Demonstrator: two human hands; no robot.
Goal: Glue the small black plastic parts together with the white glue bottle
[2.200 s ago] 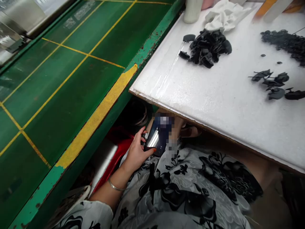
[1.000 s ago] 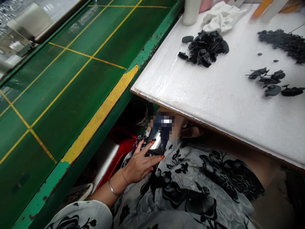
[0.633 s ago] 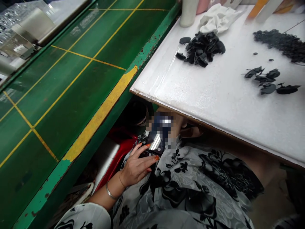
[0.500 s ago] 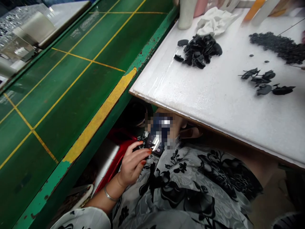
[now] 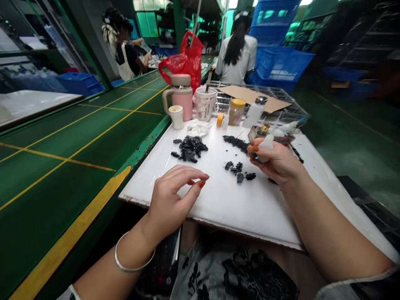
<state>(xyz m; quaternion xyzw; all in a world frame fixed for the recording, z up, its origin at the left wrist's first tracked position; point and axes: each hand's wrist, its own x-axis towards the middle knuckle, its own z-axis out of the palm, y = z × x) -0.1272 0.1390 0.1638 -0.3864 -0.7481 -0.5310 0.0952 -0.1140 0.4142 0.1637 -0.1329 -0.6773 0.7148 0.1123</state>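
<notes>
My left hand [image 5: 171, 198] is over the near edge of the white tabletop [image 5: 150, 175], thumb and forefinger pinched together; whatever may be between them is too small to make out. On the right, my right hand [image 5: 286, 162] grips a small whitish squeeze bottle [image 5: 267, 143], its fingers curled around it. Between the hands lie several loose black plastic pieces [image 5: 240, 177]. Farther back are a heap of larger black pieces [image 5: 192, 148] and a pile of small black parts [image 5: 236, 143]. Below the table edge, a dark phone [image 5: 164, 260] shows by my lap.
A green conveyor belt [image 5: 93, 133] runs along the left. At the table's back stand a pink mug [image 5: 183, 100], a white cup [image 5: 176, 116], a yellow-lidded jar [image 5: 236, 111] and a pump bottle [image 5: 255, 111]. Blue crates [image 5: 278, 62] and two people are beyond.
The view has swung up from the lap to the tabletop. My left hand has left the phone and risen over the table. My right hand now shows, holding the squeeze bottle.
</notes>
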